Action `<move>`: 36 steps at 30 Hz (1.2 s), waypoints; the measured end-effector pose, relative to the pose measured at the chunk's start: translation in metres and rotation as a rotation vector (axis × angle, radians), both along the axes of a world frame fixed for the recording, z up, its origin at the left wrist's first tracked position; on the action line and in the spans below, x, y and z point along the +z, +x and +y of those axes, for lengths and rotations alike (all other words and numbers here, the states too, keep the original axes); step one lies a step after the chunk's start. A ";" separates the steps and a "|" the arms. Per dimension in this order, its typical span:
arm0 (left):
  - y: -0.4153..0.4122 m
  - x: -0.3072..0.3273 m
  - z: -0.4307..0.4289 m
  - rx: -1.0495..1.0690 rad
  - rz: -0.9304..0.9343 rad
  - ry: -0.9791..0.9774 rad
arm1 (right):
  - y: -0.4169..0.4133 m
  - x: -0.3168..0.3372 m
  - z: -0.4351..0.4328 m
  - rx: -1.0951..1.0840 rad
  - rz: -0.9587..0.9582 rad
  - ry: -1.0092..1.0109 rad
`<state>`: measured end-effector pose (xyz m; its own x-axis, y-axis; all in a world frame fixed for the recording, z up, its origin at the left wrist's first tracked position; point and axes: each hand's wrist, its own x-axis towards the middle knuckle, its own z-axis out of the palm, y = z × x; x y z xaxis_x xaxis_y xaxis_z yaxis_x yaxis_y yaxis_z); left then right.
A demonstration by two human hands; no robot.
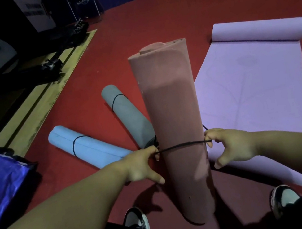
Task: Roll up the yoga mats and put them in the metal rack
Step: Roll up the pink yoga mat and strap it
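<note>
Four mats: pink roll (170, 101), grey roll (128, 114), blue roll (82, 144), purple sheet (252, 86) right. Left hand (141, 166) and right hand (230, 146) pinch one cord (181, 145).

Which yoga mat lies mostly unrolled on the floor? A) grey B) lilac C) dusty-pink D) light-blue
B: the lilac foam yoga mat lies flat on the red floor, only its far end curled; the dusty-pink foam mat, light-blue foam mat and grey foam mat are all rolled.
</note>
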<state>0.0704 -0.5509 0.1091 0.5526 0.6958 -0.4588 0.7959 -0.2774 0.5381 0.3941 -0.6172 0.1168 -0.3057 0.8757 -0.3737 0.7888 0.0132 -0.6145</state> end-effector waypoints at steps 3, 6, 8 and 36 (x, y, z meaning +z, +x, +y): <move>0.004 0.000 0.005 0.123 -0.105 0.066 | -0.002 0.002 0.004 -0.047 0.040 0.050; 0.016 0.004 0.006 0.234 -0.226 0.070 | -0.008 0.007 0.009 -0.151 0.183 0.031; 0.022 0.002 0.005 0.257 -0.258 0.047 | -0.014 0.007 0.011 -0.195 0.250 -0.007; -0.025 -0.136 0.055 0.791 -0.397 -0.471 | -0.112 -0.189 0.068 -0.323 0.379 -0.247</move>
<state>0.0456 -0.4958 -0.0264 0.1829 0.7246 -0.6644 0.3984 0.5633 0.7239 0.2823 -0.5492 -0.0723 -0.1889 0.8476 -0.4959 0.4520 -0.3733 -0.8102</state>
